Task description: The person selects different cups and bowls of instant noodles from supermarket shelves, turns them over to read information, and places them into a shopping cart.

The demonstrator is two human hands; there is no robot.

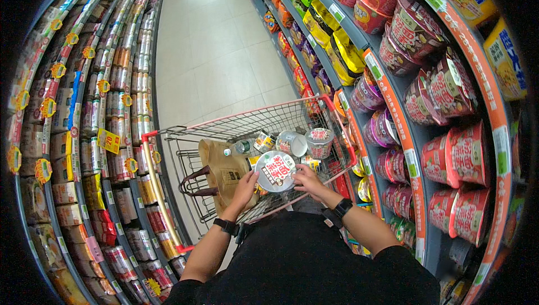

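Observation:
Between both hands I hold a round instant-noodle tub (276, 171), its pale printed lid facing up towards me. My left hand (245, 187) grips the rim on one side, with the thumb at the lid's edge. At the opposite rim is my right hand (310, 182), fingers bent against the edge. The tub is over a wire shopping cart (236, 116), and its sides are mostly hidden under the lid. Inside the cart lie another noodle tub (320, 143), a tipped pale tub (292, 143), a clear plastic bottle (243, 147) and a yellow-and-white can (264, 141).
A brown bag (225, 174) with dark handles stands in the cart near its push bar (162, 195). Shelves of noodle tubs (457, 157) rise close on the right. Packed shelves of cans (120, 107) line the left. A tiled aisle floor (210, 52) runs ahead.

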